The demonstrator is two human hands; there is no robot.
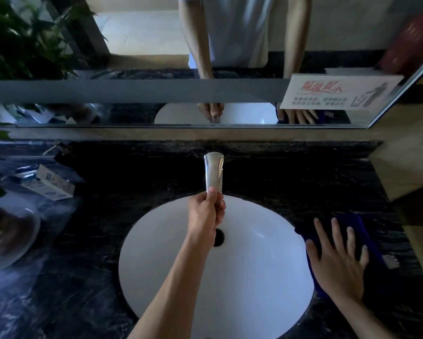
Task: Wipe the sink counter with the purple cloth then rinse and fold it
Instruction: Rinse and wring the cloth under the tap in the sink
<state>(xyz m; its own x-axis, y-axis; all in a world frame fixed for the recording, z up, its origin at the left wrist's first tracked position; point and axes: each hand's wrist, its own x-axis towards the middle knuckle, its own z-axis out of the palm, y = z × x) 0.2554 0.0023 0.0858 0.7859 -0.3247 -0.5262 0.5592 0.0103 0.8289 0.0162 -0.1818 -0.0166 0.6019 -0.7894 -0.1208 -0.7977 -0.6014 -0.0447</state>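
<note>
The purple cloth (367,236) lies flat on the dark marble counter (291,177), just right of the white oval basin (254,277). My right hand (337,260) rests palm down on the cloth with its fingers spread. My left hand (206,211) reaches over the basin and grips the tip of the chrome faucet (214,170). No water is visible running. The drain hole (219,237) shows partly behind my left wrist.
A mirror (144,33) runs along the back wall, with a white notice card (337,91) at its right. At far left stand a leafy plant (22,37), a small carton (51,184) and a round dish (12,236). A tan wall (406,167) bounds the counter on the right.
</note>
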